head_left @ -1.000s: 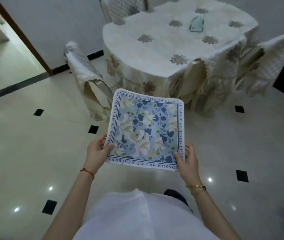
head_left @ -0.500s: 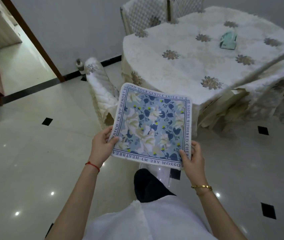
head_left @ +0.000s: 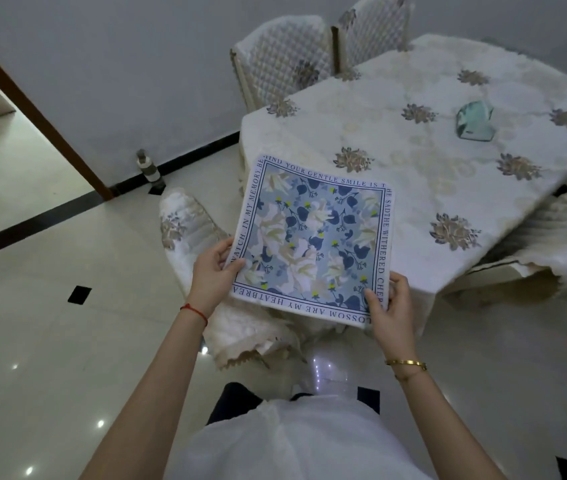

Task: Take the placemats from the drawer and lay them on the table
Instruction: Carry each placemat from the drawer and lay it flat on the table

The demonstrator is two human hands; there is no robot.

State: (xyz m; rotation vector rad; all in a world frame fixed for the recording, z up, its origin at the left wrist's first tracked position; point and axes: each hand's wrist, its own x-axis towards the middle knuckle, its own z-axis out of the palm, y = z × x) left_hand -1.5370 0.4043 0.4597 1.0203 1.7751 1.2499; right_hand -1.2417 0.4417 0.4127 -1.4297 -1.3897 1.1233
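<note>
Held flat just short of the cream floral-clothed table [head_left: 413, 140], the square blue-and-white flowered placemat [head_left: 313, 237] looks light and fairly stiff, pinched at its near corners by her left hand [head_left: 211, 273] and right hand [head_left: 391, 306].

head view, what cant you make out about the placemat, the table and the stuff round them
- Placemat: how many are held; only the top face shows, left hand and right hand cover two corners.
- Table: right part cut off by the frame edge; legs hidden by the cloth.
- Green item on the table: too small to identify.
- Bottle by the wall: too small to read.
- Drawer: not in view.
</note>
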